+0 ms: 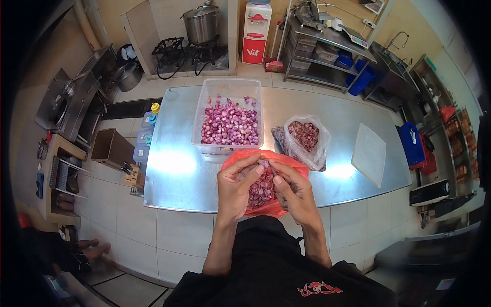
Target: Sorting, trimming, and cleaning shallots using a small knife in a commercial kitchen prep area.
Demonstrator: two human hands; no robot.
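Note:
My left hand (236,187) pinches a small purple shallot (264,163) between thumb and fingertips. Close against it, my right hand (295,192) is closed round a small knife (272,169), its thin dark blade mostly covered by the fingers. Both hands are above an open red plastic bag (279,210) at the table's near edge, with reddish shallots or skins inside; I cannot tell which. Beyond it stands a clear plastic bin (197,120) with many peeled shallots (230,123). To the right, a clear plastic bag (323,134) holds brownish-red unpeeled shallots (303,135).
The steel table (174,128) also carries a translucent lid (369,153) at the right. Blue-lidded containers (141,153) and a knife block (134,176) stand by its left edge. A person's bare feet (97,248) show at lower left. A stockpot (201,25) sits behind.

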